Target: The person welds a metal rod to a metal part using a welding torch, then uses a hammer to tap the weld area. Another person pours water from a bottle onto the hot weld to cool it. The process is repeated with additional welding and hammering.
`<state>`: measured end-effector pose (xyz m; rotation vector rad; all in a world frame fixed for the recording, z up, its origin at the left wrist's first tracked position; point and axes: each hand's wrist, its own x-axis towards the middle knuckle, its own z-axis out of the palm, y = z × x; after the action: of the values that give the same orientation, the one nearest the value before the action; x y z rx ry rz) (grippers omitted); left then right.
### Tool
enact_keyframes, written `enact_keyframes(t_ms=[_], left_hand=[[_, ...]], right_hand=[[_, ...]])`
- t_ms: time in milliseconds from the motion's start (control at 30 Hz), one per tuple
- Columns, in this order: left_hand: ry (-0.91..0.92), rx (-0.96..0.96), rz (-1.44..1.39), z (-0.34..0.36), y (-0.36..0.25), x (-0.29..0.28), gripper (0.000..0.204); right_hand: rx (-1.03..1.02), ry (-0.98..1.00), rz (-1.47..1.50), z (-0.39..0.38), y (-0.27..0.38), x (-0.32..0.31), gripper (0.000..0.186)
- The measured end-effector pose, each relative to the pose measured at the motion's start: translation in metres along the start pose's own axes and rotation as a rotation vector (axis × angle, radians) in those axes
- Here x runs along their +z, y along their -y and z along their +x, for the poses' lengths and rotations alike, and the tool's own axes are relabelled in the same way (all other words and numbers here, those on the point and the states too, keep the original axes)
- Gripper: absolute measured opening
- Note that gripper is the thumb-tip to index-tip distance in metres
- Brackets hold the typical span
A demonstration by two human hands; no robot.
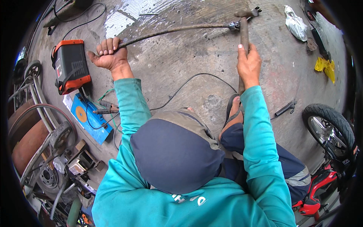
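My left hand (112, 56) grips the near end of a long, slightly curved, dark metal rod (177, 28) lying across the upper middle of the head view. At its right end is a knobbly metal fitting (233, 26), close beside the hammer's handle; I cannot tell whether they touch. My right hand (248, 65) is closed round the long handle of a hammer (246, 13), its head upward in the view near a small dark piece at the top right. My sandalled foot (234, 106) is on the concrete floor below that hand.
An orange-and-black machine (70, 66), blue board (90, 117), cables (177, 89) and handled clamps are at left, above piled wheels and metal parts (41, 143). At right are a white bag (295, 23), yellow plastic (324, 70), a torch-like tool (284, 109) and a red motorbike (317, 189).
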<state>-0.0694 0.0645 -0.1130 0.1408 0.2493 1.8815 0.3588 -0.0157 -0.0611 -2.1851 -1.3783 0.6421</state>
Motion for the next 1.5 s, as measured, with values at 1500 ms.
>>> enact_keyframes(t_ms=[1500], left_hand=[[0.006, -0.04, -0.03, -0.007, -0.013, -0.035, 0.061]], right_hand=[[0.323, 0.084, 0.035, 0.055, -0.059, -0.001, 0.044]])
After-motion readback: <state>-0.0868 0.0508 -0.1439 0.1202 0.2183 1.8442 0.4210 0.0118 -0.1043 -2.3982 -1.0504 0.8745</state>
